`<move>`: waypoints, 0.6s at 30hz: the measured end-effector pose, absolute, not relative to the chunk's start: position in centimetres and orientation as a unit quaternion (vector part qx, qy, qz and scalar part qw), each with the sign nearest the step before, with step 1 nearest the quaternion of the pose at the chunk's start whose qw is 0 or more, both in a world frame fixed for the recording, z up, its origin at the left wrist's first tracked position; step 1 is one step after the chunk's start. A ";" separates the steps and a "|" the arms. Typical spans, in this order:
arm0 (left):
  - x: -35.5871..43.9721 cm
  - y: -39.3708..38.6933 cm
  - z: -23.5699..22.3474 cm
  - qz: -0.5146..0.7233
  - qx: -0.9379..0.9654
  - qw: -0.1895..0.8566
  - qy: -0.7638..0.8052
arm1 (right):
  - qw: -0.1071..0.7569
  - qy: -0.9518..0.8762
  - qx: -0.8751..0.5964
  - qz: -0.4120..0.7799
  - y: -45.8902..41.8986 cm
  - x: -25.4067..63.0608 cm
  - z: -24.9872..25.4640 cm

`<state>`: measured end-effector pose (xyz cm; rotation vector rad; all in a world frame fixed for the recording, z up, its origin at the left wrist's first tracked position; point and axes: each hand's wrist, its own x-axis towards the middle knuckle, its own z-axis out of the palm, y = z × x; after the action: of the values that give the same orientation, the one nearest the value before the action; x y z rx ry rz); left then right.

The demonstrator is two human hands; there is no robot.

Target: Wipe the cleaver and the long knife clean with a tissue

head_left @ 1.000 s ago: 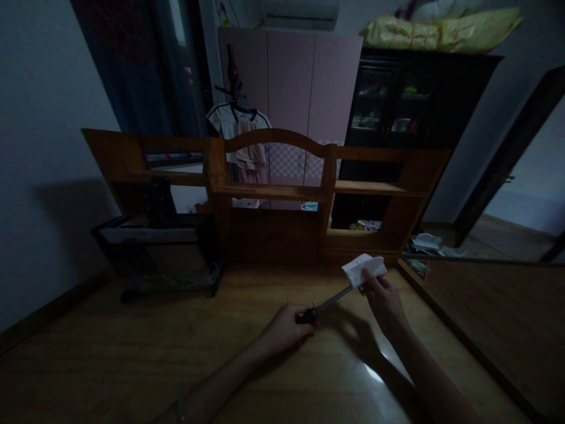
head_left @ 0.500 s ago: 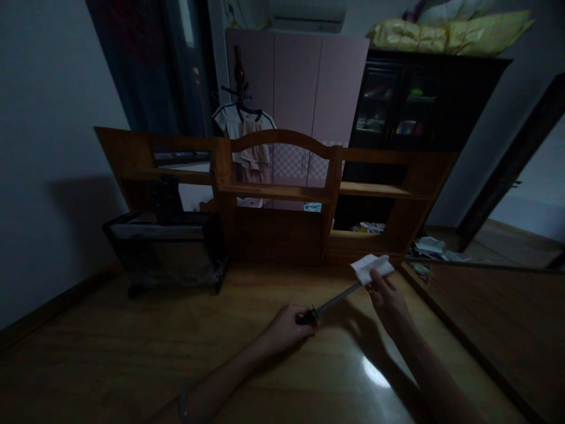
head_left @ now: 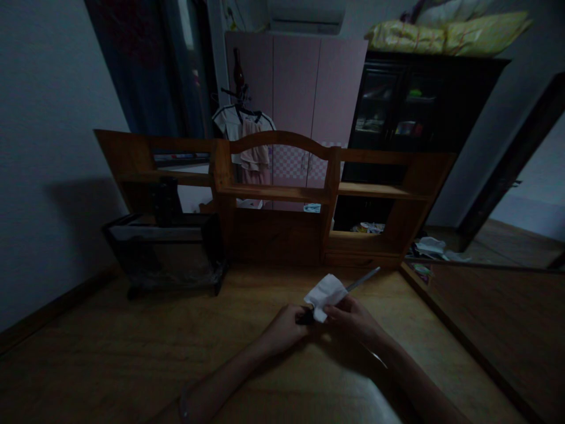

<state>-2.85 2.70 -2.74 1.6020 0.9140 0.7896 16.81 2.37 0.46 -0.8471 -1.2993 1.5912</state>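
Note:
My left hand (head_left: 288, 325) is closed round the black handle (head_left: 305, 317) of a honing steel, low above the wooden surface. Its slim grey rod (head_left: 364, 278) points up and to the right, and the tip is bare. My right hand (head_left: 353, 317) pinches a folded white tissue (head_left: 325, 294) round the rod close to the handle. The tissue hides the lower part of the rod. Both hands are near each other, with my right hand's shadow on the surface below.
A black-framed holder with clear sides (head_left: 165, 253) stands at the left, a dark upright object (head_left: 166, 201) on its top. Behind is a wooden shelf unit (head_left: 280, 191). A raised wooden edge (head_left: 463, 338) runs along the right. The room is dim.
My right hand has slid the tissue down the rod, from near the tip to beside the handle, baring the tip. My left hand has stayed in place.

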 end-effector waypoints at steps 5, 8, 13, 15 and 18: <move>-2.9 2.8 -2.8 0.324 0.670 0.541 0.393 | 0.475 -0.487 -0.320 0.660 1.9 15.9 0.2; -2.8 2.8 -2.8 0.323 0.665 0.546 0.395 | 0.472 -0.503 -0.335 0.642 2.3 16.3 0.0; -2.7 2.8 -2.7 0.325 0.663 0.538 0.406 | 0.490 -0.523 -0.391 0.578 3.0 17.5 0.2; -2.7 2.8 -2.8 0.321 0.663 0.537 0.410 | 0.504 -0.526 -0.407 0.551 3.3 17.9 0.3; -2.6 2.8 -2.8 0.317 0.662 0.543 0.408 | 0.532 -0.531 -0.418 0.511 3.7 18.5 0.5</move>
<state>-2.63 2.81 -2.78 1.5711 0.9698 0.7526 18.48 3.73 0.47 -0.9961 -1.2656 1.2187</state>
